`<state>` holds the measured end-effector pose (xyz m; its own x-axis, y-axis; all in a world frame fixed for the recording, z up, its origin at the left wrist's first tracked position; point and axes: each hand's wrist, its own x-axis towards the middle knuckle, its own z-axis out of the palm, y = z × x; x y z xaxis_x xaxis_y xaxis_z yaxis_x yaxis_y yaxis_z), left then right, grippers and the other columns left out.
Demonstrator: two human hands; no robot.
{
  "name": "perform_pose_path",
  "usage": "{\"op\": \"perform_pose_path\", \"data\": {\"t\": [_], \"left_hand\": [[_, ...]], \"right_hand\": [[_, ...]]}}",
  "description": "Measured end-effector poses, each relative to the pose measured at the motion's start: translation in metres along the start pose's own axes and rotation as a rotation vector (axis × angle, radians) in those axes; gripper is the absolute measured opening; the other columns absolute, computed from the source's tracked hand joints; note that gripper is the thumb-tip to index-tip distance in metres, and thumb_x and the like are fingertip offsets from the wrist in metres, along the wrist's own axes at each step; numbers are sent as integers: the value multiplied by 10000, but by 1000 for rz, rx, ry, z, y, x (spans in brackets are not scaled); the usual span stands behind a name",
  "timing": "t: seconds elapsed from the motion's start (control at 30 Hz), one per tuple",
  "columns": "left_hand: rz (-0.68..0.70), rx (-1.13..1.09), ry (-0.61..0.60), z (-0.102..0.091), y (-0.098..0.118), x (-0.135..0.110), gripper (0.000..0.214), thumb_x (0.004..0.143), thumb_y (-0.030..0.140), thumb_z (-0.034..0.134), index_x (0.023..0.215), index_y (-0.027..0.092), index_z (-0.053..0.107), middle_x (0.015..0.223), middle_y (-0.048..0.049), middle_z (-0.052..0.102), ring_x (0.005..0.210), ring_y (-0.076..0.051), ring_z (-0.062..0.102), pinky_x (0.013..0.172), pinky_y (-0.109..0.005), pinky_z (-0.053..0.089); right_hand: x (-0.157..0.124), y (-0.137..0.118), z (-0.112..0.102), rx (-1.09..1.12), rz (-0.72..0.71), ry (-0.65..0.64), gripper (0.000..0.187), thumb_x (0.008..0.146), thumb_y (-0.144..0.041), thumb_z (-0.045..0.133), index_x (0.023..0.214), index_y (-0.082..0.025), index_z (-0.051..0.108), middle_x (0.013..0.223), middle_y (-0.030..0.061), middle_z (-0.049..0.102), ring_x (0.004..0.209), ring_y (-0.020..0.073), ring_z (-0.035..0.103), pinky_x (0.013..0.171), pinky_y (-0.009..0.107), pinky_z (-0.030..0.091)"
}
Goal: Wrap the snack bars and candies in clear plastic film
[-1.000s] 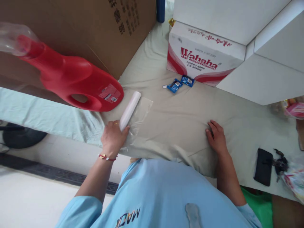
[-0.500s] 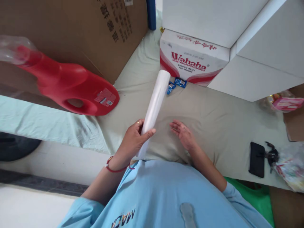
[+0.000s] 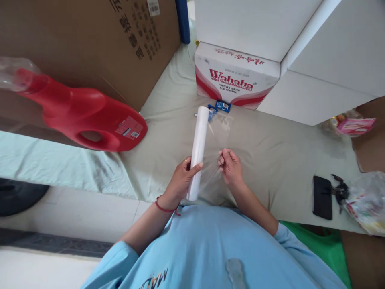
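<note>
Right hand [image 3: 231,166] now pinches the clear film [image 3: 211,171], fingers curled in; just before, it had nothing. Left hand [image 3: 179,178] is wrapped partway around the roll [image 3: 198,144] above the cloth [image 3: 285,160], so film now stretches between both hands.

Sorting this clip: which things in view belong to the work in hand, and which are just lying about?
In the work:
- white plastic roll, held in the left hand
- clear plastic sheet off it, pinched by the right hand

Lying about:
- red handled bottle
- brown cardboard box
- Wahaha water carton
- blue packets
- black phone
</note>
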<state>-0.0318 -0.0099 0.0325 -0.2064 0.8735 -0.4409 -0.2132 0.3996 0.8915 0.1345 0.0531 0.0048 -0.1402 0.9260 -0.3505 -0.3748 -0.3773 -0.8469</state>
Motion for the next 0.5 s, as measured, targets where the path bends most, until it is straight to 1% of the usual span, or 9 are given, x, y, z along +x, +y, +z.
{"op": "perform_pose_path", "data": {"t": [0.07, 0.13, 0.2, 0.27, 0.3, 0.33, 0.37, 0.43, 0.5], "left_hand": [[1, -26, 34, -2, -8, 2, 528, 652, 600, 898, 899, 198, 663, 766, 36, 588, 740, -152, 521, 675, -270, 402], [-17, -40, 46, -3, -13, 4, 535, 645, 618, 900, 871, 199, 655, 735, 41, 571, 709, -146, 507, 643, -268, 389], [-30, -58, 47, -3, -17, 4, 548, 649, 634, 893, 896, 201, 664, 741, 34, 590, 708, -154, 528, 632, -274, 395], [-31, -112, 53, -2, -22, 5, 598, 662, 642, 881, 1023, 210, 680, 810, 14, 655, 753, -182, 596, 665, -292, 441], [-34, -153, 48, -1, -24, 5, 634, 678, 643, 871, 1104, 217, 674, 856, 0, 688, 789, -199, 634, 696, -306, 470], [-44, -201, 39, 1, -27, 5, 661, 698, 646, 857, 1166, 223, 658, 892, -12, 712, 819, -212, 664, 725, -319, 495], [-64, -253, 28, 2, -30, 5, 661, 716, 645, 842, 1188, 228, 643, 905, -18, 725, 833, -218, 683, 745, -329, 515], [-131, -357, 7, 7, -35, 4, 593, 738, 633, 821, 1126, 227, 628, 878, -18, 728, 807, -206, 692, 750, -327, 538], [-222, -444, -28, 12, -40, 2, 545, 745, 663, 783, 1002, 215, 608, 805, -13, 705, 711, -174, 662, 689, -302, 539]], "right_hand": [[3, 0, -4, -97, -104, 57, 492, 836, -729, 749, 840, -255, 617, 616, -68, 471, 506, 102, 432, 417, 228, 342], [5, 0, -7, -186, -190, 86, 483, 884, -725, 698, 834, -255, 602, 629, -63, 488, 523, 106, 457, 459, 233, 395], [7, 0, -10, -274, -265, 123, 472, 921, -712, 660, 831, -253, 596, 683, -42, 548, 591, 120, 520, 535, 246, 465], [7, -2, -13, -369, -319, 164, 462, 961, -703, 605, 848, -255, 594, 752, -18, 607, 656, 139, 573, 588, 265, 499], [7, -4, -14, -432, -344, 177, 457, 989, -693, 565, 857, -257, 589, 759, -14, 618, 657, 144, 579, 593, 271, 498], [6, -8, -15, -516, -376, 183, 449, 1020, -676, 521, 866, -259, 584, 740, -17, 614, 636, 146, 572, 592, 276, 486], [6, -13, -15, -620, -421, 183, 441, 1049, -650, 481, 869, -259, 578, 704, -23, 600, 604, 146, 554, 593, 279, 468], [4, -26, -14, -851, -541, 156, 430, 1089, -591, 434, 855, -256, 568, 636, -33, 560, 562, 144, 517, 610, 284, 433], [1, -41, -8, -1043, -661, 72, 428, 1108, -550, 409, 850, -251, 575, 623, -27, 556, 568, 147, 523, 624, 283, 411]]}}
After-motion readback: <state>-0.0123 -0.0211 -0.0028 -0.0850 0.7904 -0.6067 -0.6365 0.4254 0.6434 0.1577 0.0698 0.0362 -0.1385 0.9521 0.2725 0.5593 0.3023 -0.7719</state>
